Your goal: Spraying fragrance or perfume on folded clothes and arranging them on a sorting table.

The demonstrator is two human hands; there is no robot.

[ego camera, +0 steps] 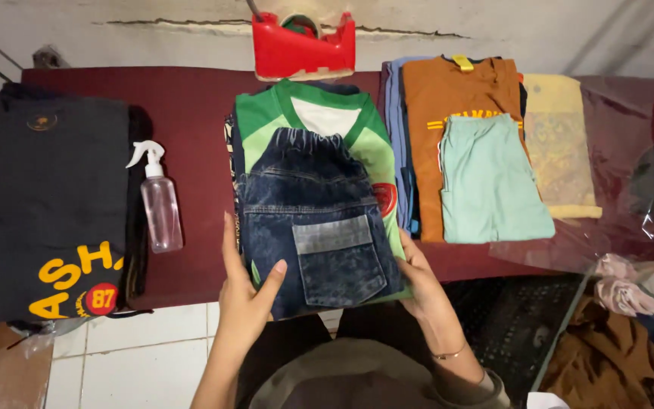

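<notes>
Your left hand (245,297) and right hand (422,282) gripped the folded denim shorts (319,227) and green shirt (365,144); left thumb pressed on the denim, fingers beneath.

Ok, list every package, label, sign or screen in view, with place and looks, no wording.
Clear plastic bag: right end of the maroon table, flat, glossy.
Yellow neck label: collar of the orange shirt, small.
Grey patch: back pocket of the folded jeans held by both hands, rectangular.
No screens or signs.

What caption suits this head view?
Both hands grip folded jeans atop a green shirt on a maroon table.
</notes>
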